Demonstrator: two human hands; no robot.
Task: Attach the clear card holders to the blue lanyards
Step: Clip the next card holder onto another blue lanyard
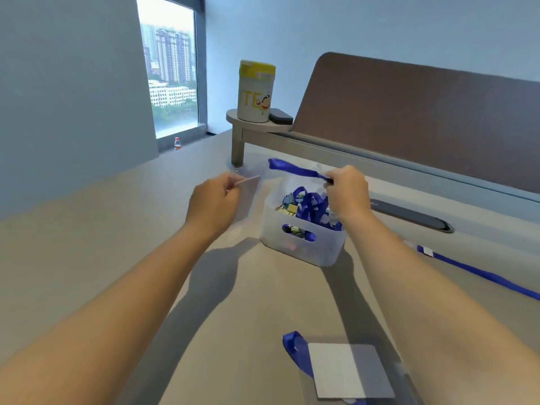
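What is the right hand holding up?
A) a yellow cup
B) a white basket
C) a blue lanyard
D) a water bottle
C: the right hand pinches one end of a blue lanyard, held up above the white basket.

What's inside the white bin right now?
The bin holds a tangle of blue lanyards mixed with small clips or printed bits too blurred to identify. The right hand covers its far corner, and the frosted walls hide the lower contents.
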